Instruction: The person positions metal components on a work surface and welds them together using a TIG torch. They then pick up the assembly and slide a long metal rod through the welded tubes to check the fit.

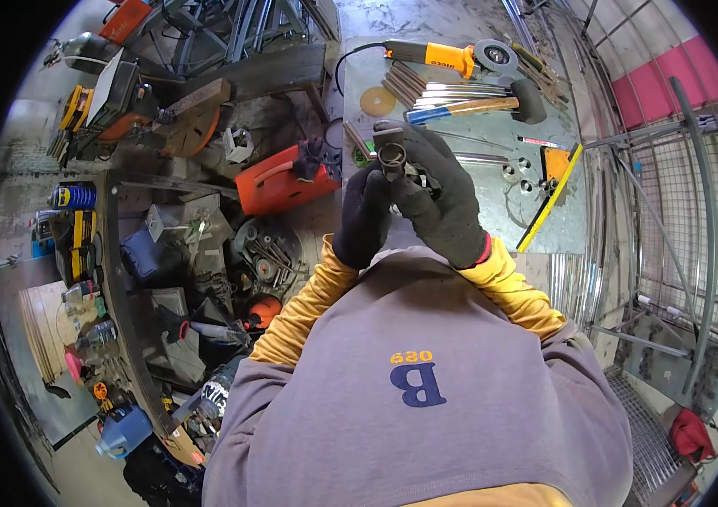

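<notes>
ring (392,157) is held in the fingers of your left hand (364,213) and right hand (443,190); a hammer (490,105) lies on the bench (560,226).

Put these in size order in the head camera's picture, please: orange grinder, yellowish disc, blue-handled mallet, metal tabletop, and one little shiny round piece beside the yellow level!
1. Metal tabletop
2. Orange grinder and blue-handled mallet: too alike to rank
3. Yellowish disc
4. Little shiny round piece
</notes>
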The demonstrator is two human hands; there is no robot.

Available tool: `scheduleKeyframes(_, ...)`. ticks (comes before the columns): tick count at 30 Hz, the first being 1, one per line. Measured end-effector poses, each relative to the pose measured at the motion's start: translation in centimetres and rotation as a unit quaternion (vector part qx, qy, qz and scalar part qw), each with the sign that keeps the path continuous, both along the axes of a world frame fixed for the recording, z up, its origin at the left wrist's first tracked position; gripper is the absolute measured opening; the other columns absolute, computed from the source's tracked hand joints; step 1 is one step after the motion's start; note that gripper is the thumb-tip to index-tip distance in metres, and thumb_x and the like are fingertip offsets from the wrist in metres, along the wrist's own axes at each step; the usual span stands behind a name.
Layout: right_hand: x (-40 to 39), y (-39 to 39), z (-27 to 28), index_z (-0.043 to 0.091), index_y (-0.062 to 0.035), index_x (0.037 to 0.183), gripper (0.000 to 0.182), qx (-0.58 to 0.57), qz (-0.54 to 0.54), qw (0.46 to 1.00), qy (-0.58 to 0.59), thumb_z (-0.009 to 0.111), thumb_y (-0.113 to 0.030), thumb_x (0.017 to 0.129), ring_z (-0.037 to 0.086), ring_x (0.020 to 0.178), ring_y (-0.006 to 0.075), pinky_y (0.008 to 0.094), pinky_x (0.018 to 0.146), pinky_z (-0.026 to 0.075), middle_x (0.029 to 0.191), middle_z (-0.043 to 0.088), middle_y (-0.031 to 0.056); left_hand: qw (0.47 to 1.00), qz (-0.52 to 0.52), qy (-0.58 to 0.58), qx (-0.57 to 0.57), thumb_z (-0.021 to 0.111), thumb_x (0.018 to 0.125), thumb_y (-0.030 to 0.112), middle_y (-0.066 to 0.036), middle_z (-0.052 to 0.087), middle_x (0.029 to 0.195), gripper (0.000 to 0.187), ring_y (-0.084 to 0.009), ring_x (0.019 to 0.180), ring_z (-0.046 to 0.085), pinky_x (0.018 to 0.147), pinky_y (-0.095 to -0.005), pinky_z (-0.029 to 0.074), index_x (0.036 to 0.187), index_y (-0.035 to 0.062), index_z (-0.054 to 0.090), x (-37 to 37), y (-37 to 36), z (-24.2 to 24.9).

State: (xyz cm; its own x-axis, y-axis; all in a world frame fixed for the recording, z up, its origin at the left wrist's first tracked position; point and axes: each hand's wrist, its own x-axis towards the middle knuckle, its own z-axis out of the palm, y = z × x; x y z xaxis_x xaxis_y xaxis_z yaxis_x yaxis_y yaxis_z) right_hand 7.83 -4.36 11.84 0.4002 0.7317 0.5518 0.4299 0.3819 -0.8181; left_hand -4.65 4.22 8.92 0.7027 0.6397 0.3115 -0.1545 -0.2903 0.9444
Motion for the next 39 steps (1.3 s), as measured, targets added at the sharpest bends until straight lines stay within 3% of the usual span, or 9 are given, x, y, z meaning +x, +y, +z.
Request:
scheduleKeyframes(8, -1.4, 0.2, -1.5, 0.067, 0.0012, 0.126, 0.036, -0.048, -0.067, 0.996, 0.024, 0.067, -0.024, 0.100, 0.067, 0.115, 0.0439, 0.0464, 0.099, 0.053, 0.121, 0.068, 0.0245, 0.997, 0.024, -0.042, -0.058, 0.047, 0.113, 0.048, -0.004, 0.071, 0.098, 0.052, -0.0096, 0.087, 0.062, 0.079, -0.0290, 0.051, 0.114, 0.0009, 0.068, 0.0, -0.3, -2.1)
scheduleKeyframes(10, -1.3, 0.3, -1.7, 0.067, 0.0016, 0.125, 0.037, -0.048, -0.070, 0.996, 0.008, 0.065, -0.027, 0.102, 0.066, 0.115, 0.0442, 0.0464, 0.098, 0.053, 0.121, 0.068, 0.0248, 0.956, -0.067, -0.061, -0.279, 0.049, 0.113, 0.046, -0.003, 0.071, 0.095, 0.050, -0.0096, 0.085, 0.064, 0.077, -0.0291, 0.052, 0.112, 0.0007, 0.069, -0.1, 0.1, -2.4)
scheduleKeyframes(20, -1.6, 0.2, -2.0, 0.067, 0.0019, 0.127, 0.042, -0.062, -0.072, 0.995, 0.036, 0.059, -0.034, 0.106, 0.068, 0.110, 0.0427, 0.0453, 0.094, 0.054, 0.121, 0.069, 0.0241, 0.968, -0.031, -0.047, -0.246, 0.052, 0.112, 0.047, 0.002, 0.066, 0.085, 0.048, -0.0061, 0.075, 0.057, 0.067, -0.0266, 0.048, 0.106, 0.0027, 0.070, 0.1, 0.1, -3.9)
scheduleKeyframes(23, -1.6, 0.4, -2.4, 0.067, 0.0017, 0.127, 0.043, -0.043, -0.077, 0.996, 0.034, 0.059, -0.035, 0.106, 0.068, 0.108, 0.0419, 0.0445, 0.093, 0.054, 0.120, 0.069, 0.0236, 0.974, -0.037, -0.023, -0.222, 0.037, 0.112, 0.058, -0.003, 0.070, 0.091, 0.065, -0.0105, 0.081, 0.063, 0.072, -0.0272, 0.051, 0.106, 0.0021, 0.069, 0.1, 0.0, -4.1)
scheduleKeyframes(26, -1.6, 0.5, -2.6, 0.067, 0.0021, 0.126, 0.042, -0.045, -0.068, 0.994, 0.067, 0.061, -0.034, 0.105, 0.068, 0.109, 0.0419, 0.0444, 0.093, 0.054, 0.119, 0.069, 0.0243, 0.957, -0.028, -0.066, -0.281, 0.054, 0.111, 0.048, 0.002, 0.065, 0.086, 0.047, -0.0054, 0.076, 0.056, 0.068, -0.0265, 0.047, 0.103, 0.0043, 0.070, 0.5, -0.2, -4.0)
scheduleKeyframes(30, -0.3, 0.5, -1.8, 0.066, 0.0020, 0.128, 0.038, -0.126, -0.072, 0.987, 0.072, 0.058, -0.028, 0.106, 0.070, 0.107, 0.0377, 0.0411, 0.092, 0.055, 0.118, 0.070, 0.0230, 0.989, 0.002, 0.001, -0.146, 0.038, 0.113, 0.054, -0.004, 0.068, 0.093, 0.060, -0.0114, 0.084, 0.061, 0.080, -0.0299, 0.051, 0.113, 0.0025, 0.068, 0.8, -0.1, -1.8)
scheduleKeyframes(32, 2.6, 1.4, -3.9, 0.064, -0.0003, 0.133, 0.035, -0.187, -0.027, 0.969, -0.158, 0.051, -0.022, 0.109, 0.072, 0.102, 0.0337, 0.0373, 0.091, 0.055, 0.115, 0.071, 0.0214, 0.997, 0.017, 0.051, -0.048, 0.028, 0.115, 0.052, -0.010, 0.071, 0.100, 0.066, -0.0167, 0.092, 0.066, 0.091, -0.0339, 0.054, 0.121, -0.0005, 0.067, 0.6, 0.3, -1.5)
scheduleKeyframes(34, 3.0, 0.9, -4.5, 0.061, -0.0028, 0.139, 0.043, -0.256, 0.032, 0.964, 0.063, 0.038, -0.031, 0.116, 0.074, 0.100, 0.0269, 0.0336, 0.091, 0.056, 0.115, 0.074, 0.0161, 0.949, -0.056, 0.046, -0.307, 0.018, 0.115, 0.054, -0.013, 0.071, 0.105, 0.073, -0.0198, 0.096, 0.066, 0.098, -0.0364, 0.053, 0.129, -0.0013, 0.063, 0.6, 0.6, -1.6)
scheduleKeyframes(39, 2.6, 1.0, -6.8, 0.055, -0.0025, 0.145, 0.070, -0.191, 0.056, 0.945, 0.259, 0.019, -0.054, 0.115, 0.072, 0.111, 0.0179, 0.0318, 0.098, 0.056, 0.124, 0.073, 0.0101, 0.923, -0.116, 0.051, -0.364, 0.013, 0.107, 0.074, -0.005, 0.066, 0.097, 0.091, -0.0165, 0.081, 0.061, 0.076, -0.0304, 0.052, 0.130, 0.0012, 0.062, -0.1, 0.6, -2.7)
